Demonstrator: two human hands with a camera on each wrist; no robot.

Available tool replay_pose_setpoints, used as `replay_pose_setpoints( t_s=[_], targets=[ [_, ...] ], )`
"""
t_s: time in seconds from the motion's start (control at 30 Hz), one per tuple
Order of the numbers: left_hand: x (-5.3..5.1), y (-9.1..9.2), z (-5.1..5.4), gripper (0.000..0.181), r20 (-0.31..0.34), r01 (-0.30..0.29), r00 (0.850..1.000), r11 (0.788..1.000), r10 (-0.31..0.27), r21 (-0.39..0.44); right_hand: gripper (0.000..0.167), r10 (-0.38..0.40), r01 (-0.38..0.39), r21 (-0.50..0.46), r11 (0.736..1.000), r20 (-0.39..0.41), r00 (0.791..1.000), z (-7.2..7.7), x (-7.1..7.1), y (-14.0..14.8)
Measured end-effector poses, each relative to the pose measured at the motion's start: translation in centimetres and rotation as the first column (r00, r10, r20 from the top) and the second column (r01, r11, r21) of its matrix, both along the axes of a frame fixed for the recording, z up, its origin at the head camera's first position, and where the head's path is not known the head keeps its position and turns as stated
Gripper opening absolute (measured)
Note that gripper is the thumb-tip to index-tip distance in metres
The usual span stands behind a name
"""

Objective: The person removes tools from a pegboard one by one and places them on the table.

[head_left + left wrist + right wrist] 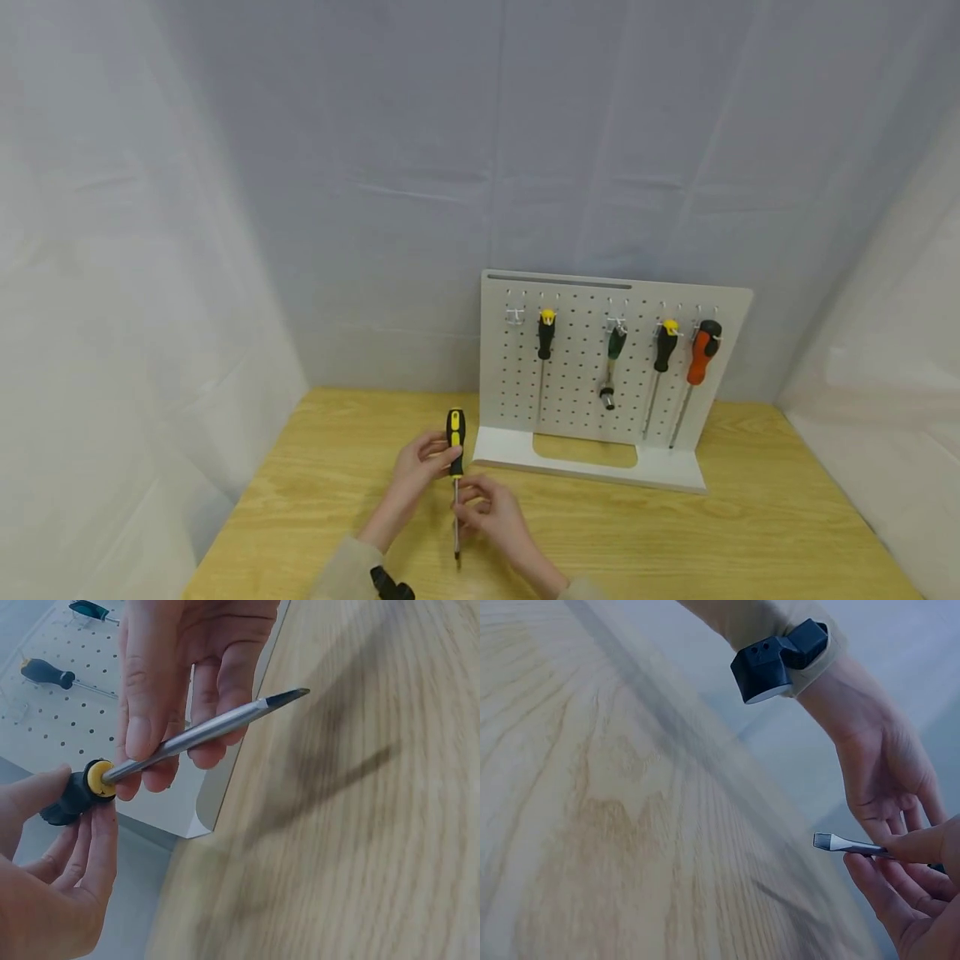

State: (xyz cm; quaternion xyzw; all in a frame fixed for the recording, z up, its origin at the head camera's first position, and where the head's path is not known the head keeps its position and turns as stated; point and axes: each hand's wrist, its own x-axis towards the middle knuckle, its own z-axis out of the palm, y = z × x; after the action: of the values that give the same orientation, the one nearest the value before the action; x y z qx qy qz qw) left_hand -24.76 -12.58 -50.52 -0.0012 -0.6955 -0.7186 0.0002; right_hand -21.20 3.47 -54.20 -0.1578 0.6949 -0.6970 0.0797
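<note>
A flat-head screwdriver (455, 442) with a black and yellow handle is held over the table in the head view, its tip toward the front. My left hand (417, 468) grips the handle between thumb and fingers; in the left wrist view that hand (60, 877) is around the dark handle near its yellow collar. My right hand (491, 512) pinches the metal shaft just below the handle. The right wrist view shows the flat tip (823, 841) sticking out past the fingers of the right hand (922, 889).
A white pegboard stand (577, 367) stands behind and to the right on the wooden table (360, 425). Hanging on it are a black-yellow screwdriver (547, 335), a green-handled ratchet (616, 343), another black-yellow screwdriver (665, 347) and an orange-black screwdriver (702, 354). A bare hook (515, 316) is at its left.
</note>
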Motion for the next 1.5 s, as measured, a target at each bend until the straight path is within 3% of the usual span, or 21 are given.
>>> replay_pose_setpoints(
  t_s=[0.2, 0.4, 0.8, 0.97, 1.17, 1.5],
  targets=[
    [0.8, -1.1, -0.9, 0.037, 0.031, -0.014, 0.999, 0.999, 0.015, -0.033, 0.038, 0.036, -0.033, -0.048, 0.998, 0.059, 0.998, -0.5, 1.0, -1.1],
    [1.7, -1.9, -1.7, 0.043, 0.072, -0.006, 0.997, 0.995, 0.014, -0.100, 0.039, 0.096, -0.076, -0.128, 0.989, 0.161, 0.982, -1.2, 1.9, -1.9],
    [2.5, -2.7, -3.5, 0.043, 0.167, 0.036, 0.986, 0.969, 0.005, -0.245, 0.027, 0.076, -0.060, -0.064, 0.996, 0.287, 0.955, -2.8, 3.3, -2.6],
    [2.6, -2.7, -3.4, 0.041, 0.153, 0.032, 0.988, 0.957, 0.013, -0.287, 0.026, 0.080, -0.067, -0.054, 0.996, 0.297, 0.952, -2.9, 3.3, -2.6],
    [2.5, -2.8, -3.5, 0.039, 0.103, 0.015, 0.994, 0.929, 0.025, -0.370, 0.025, 0.075, -0.062, -0.052, 0.997, 0.291, 0.954, -2.8, 3.4, -2.7],
    [2.4, -2.9, -3.5, 0.038, 0.073, -0.006, 0.996, 0.902, 0.041, -0.432, 0.026, 0.060, -0.061, -0.007, 0.998, 0.290, 0.955, -2.7, 3.3, -3.1]
  ],
)
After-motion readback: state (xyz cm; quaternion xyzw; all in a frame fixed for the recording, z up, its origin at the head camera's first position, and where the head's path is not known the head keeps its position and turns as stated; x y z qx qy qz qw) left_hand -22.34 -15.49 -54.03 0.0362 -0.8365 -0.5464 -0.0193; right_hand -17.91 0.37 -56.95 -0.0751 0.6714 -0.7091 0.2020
